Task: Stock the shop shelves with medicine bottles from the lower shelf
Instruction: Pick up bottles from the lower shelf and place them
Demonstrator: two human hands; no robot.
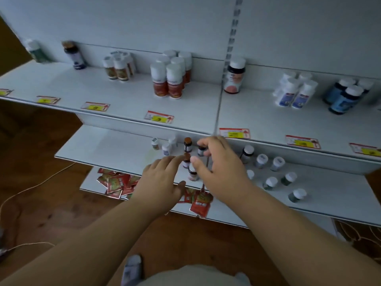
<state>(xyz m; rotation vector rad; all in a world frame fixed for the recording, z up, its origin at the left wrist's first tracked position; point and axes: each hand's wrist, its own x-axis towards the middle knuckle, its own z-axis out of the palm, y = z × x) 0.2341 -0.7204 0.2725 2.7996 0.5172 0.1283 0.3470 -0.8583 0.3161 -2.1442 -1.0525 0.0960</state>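
**White shelves, both hands in the loose bottle cluster**

White upper shelf [123, 100], left to right: single green bottle [36, 51], single dark bottle [74, 55], small white-capped group [118, 68], six red-label bottles [172, 74] packed tight, one wide jar [235, 75], then two blue-label groups. Each group sits behind a price tag [159, 117], so product likely goes by tag.

Lower shelf [103, 145] holds the stock: small bottles standing loose, unsorted. Left hand [162, 179] reaches in with straight, relaxed fingers, tips just beside a brown-capped bottle [186, 159], holding nothing. Right hand [219, 168] has curled fingers over a dark bottle [201, 150]; can't tell whether it actually grips it, blur and occlusion. More white-capped bottles [278, 164] well apart to the right.

Bottles look small, dark-bodied, brown or white caps, labels unreadable. Red sachets [115, 182] lie on the bottom shelf.
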